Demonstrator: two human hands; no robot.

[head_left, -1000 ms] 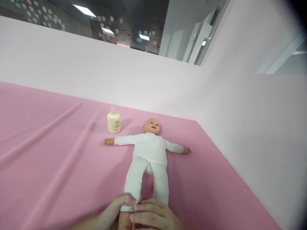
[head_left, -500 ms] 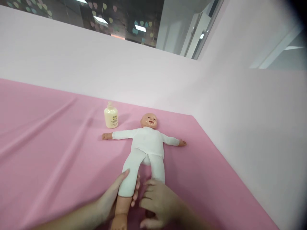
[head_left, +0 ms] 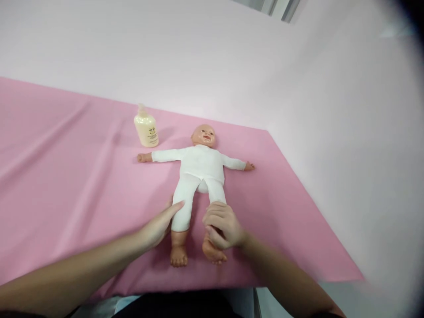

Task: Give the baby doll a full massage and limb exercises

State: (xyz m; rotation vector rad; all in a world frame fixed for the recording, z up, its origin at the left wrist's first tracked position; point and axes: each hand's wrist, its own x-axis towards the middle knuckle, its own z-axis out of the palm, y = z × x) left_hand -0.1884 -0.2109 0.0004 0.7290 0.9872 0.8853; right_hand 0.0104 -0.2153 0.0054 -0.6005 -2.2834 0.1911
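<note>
Gripping soft-limbed doll [head_left: 200, 165], both hands

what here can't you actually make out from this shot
- Head view: print on the lotion bottle is too small to read.
- Doll: the shin under the right hand is covered by its fingers.
- Left hand: its palm against the doll's other leg is hidden, so the grip is unclear.
- Right side of the frame is blurred and dark at the corner.

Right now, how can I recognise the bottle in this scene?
Find the pink cloth covering the table. On it lies a doll in white clothes. The bottle stands upright beyond the doll's outstretched arm, apart from it: cream-coloured, with a pump top.
</note>
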